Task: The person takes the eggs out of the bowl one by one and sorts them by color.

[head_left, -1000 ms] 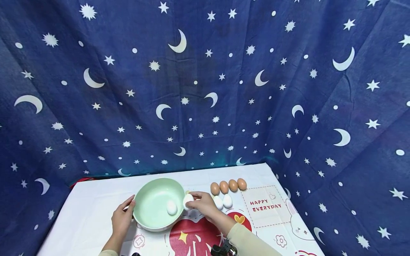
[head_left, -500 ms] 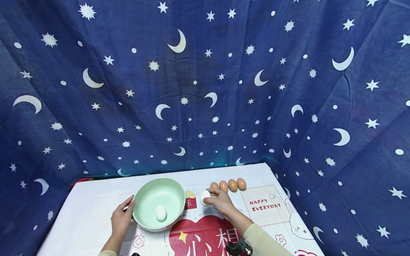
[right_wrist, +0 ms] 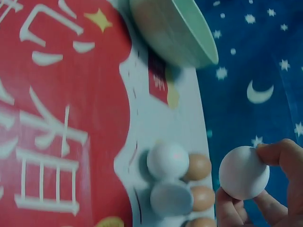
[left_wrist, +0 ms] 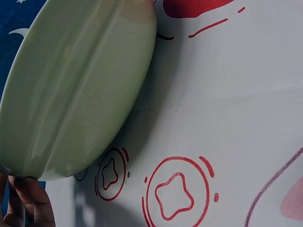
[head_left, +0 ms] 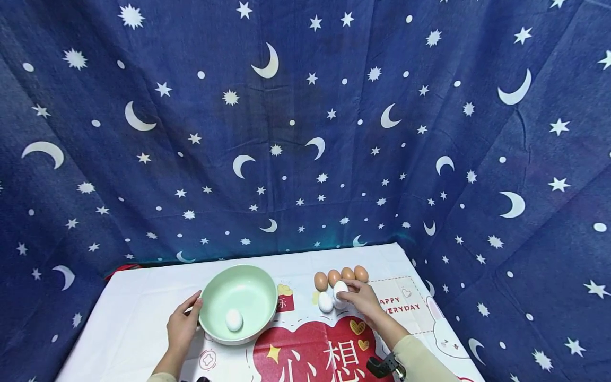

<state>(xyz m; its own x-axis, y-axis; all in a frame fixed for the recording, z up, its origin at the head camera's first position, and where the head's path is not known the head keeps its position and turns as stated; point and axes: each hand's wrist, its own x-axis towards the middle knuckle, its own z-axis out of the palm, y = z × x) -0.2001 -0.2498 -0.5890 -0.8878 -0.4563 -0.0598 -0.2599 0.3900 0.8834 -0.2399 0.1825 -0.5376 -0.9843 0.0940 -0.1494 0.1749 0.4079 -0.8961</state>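
A light green bowl (head_left: 260, 289) stands on the left half of the table, with one white egg (head_left: 234, 320) lying inside it. My left hand (head_left: 182, 324) holds the bowl's left rim; its curled fingers (left_wrist: 35, 203) show at the bowl's end in the left wrist view. My right hand (head_left: 361, 297) pinches another white egg (right_wrist: 244, 172) between thumb and fingers. This egg is held up above two white eggs (right_wrist: 168, 161) on the table, overlapping the right one in the head view. Behind them runs a row of several brown eggs (head_left: 321, 281).
A white tablecloth (head_left: 143, 302) with red printed pictures and lettering covers the table. Blue curtains (head_left: 305, 175) with moons and stars hang behind and on the right. The bowl is well left of the eggs on the table.
My right hand has moved right with its white egg, from beside the bowl's rim to over the table eggs. The egg in the bowl has rolled left. My left hand stays put.
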